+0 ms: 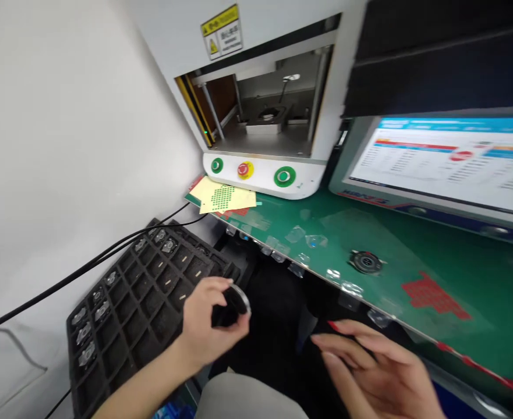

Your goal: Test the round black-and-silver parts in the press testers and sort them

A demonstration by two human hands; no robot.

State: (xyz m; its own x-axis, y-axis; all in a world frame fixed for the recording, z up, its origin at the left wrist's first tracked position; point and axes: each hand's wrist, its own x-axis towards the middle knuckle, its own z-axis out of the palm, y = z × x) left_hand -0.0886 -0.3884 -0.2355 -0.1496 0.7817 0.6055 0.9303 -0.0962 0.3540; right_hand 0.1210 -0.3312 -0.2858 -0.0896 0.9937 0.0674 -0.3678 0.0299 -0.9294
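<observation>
My left hand (208, 323) is closed around a small round black part with a shiny rim (232, 305), held just over the right edge of a black compartment tray (138, 302). The tray holds several small metal parts along its left and far cells. My right hand (370, 372) hovers low at the right with fingers stretched out and apart, holding nothing, below the front edge of the green bench mat (413, 256). Another round black part (367, 262) lies on the mat, apart from both hands.
A white machine (265, 116) with an open chamber, two green buttons and a red stop button stands at the back. A monitor (448, 160) sits to its right. Yellow sheets (225, 198) lie by the machine. Black cables (85, 267) run along the left wall. Clear tape pieces line the bench edge.
</observation>
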